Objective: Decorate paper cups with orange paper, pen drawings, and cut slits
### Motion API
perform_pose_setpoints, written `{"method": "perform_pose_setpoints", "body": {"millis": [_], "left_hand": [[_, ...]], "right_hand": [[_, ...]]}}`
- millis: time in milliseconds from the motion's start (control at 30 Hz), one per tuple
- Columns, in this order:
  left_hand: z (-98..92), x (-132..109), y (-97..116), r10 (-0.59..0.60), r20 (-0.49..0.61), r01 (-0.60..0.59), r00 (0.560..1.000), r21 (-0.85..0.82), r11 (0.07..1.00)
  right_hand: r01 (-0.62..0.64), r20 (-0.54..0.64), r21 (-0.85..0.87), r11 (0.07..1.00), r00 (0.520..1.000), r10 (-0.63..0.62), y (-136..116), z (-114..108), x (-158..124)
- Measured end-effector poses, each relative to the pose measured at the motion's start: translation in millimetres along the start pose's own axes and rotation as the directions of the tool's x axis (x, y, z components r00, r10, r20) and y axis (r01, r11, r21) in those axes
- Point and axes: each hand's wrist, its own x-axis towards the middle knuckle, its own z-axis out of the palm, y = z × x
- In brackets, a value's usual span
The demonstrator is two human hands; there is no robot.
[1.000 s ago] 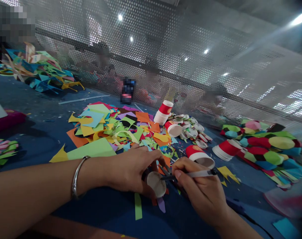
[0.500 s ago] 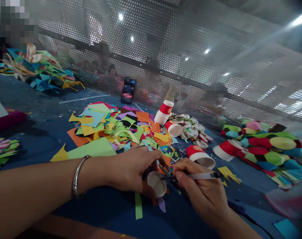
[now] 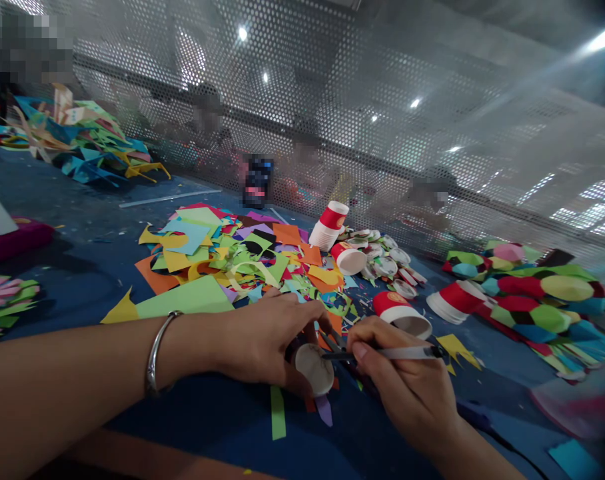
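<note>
My left hand (image 3: 262,343), with a silver bracelet on its wrist, is closed around a small paper cup base (image 3: 315,373), its round pale face turned toward me. In my right hand (image 3: 402,387) is a pen (image 3: 407,353) with a translucent barrel and black ends. Its dark tip meets the upper right part of the round face. Behind the pen tip, partly hidden by my hands, lie scissors (image 3: 335,343). Just beyond my right hand a red and white paper cup (image 3: 395,308) rests on its side.
A heap of coloured paper scraps (image 3: 222,250) spreads over the blue table beyond my hands. More paper cups (image 3: 327,227) and a pile of cut cup bases (image 3: 382,257) stand behind. Coloured paper crafts (image 3: 537,293) lie at right, a dark cable (image 3: 517,450) nearer. A perforated metal screen (image 3: 332,100) rises behind.
Almost nothing differs. The pen has tilted very slightly, its rear end a touch farther right, while its tip stays at the cup base. My left hand holds still.
</note>
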Motion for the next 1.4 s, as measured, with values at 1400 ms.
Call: {"method": "perform_pose_setpoints", "body": {"millis": [1400], "left_hand": [[-0.9, -0.4, -0.1, 0.038, -0.006, -0.038, 0.999, -0.043, 0.998]], "right_hand": [[-0.004, -0.032, -0.011, 1.000, 0.999, 0.004, -1.6, 5.5, 4.0]]}}
